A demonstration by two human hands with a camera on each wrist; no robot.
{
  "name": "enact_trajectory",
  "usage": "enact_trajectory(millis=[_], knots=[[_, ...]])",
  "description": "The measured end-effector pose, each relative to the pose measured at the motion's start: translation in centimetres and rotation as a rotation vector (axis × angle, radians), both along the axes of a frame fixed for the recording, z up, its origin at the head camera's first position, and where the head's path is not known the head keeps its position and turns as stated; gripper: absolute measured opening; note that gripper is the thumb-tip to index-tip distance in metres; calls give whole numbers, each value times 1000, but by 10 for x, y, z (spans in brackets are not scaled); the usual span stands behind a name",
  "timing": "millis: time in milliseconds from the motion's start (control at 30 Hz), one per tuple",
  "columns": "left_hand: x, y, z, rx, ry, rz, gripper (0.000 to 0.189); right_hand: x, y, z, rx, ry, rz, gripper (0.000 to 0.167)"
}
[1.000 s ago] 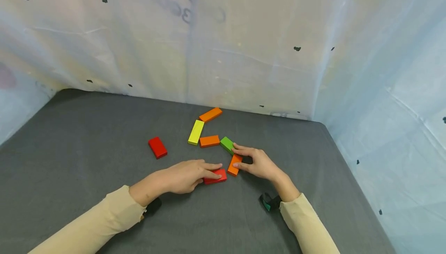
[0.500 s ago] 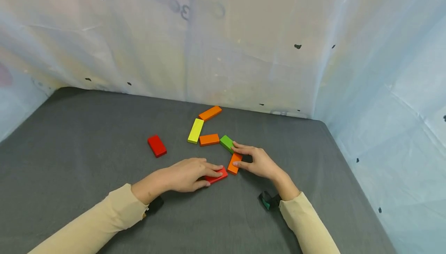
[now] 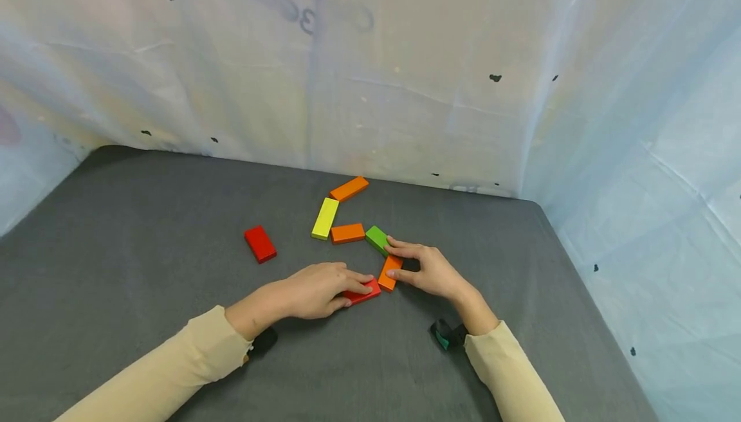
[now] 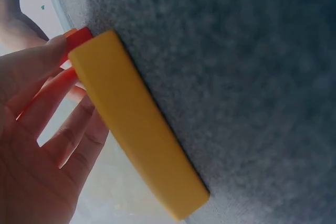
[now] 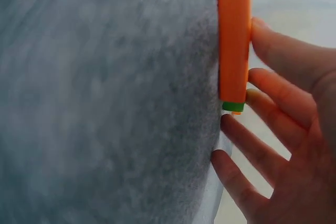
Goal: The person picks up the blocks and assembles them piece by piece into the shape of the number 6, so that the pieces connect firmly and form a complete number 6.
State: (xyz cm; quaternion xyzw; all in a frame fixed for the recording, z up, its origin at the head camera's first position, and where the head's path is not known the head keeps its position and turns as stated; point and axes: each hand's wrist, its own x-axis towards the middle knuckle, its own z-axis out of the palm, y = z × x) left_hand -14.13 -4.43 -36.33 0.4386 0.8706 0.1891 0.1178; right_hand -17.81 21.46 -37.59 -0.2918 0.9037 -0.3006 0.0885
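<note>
The head view looks forward and down from above the grey table [image 3: 145, 210]. Both wrist views sit close to the tabletop, tipped sideways: left hand [image 4: 47, 124] along the left edge, right hand [image 5: 294, 129] along the right. All three share the red block [image 3: 363, 294], upper left and top edge in the wrist frames

On the pale, translucent plastic sheeting [image 3: 405, 42] behind the dark grey cloth-covered table [image 3: 173, 203], left of centre near the top, one dark blue-grey curled character [image 3: 307, 21] looks like a 3. Around it, fainter grey rounded strokes [image 3: 288, 9] resemble digits, too washed-out to read with certainty. A pale, smudged marking [image 3: 464, 188] at the sheeting's lower edge, just above the table's far edge, is illegible.
</note>
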Motion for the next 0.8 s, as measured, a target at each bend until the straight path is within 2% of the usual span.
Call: enact_trajectory(millis=[233,400,533,800], knots=[[4,-1,1,-8,13,4,43,2,-2,2,-7,6,0,51],[5,-6,4,-41,4,40,44,3,-1,3,2,4,0,52],[7,-19,6,-49,-2,84,47,2,-1,3,4,6,-2,52],[12,-48,2,-59,5,126,55,2,-1,1,13,6,1,52]])
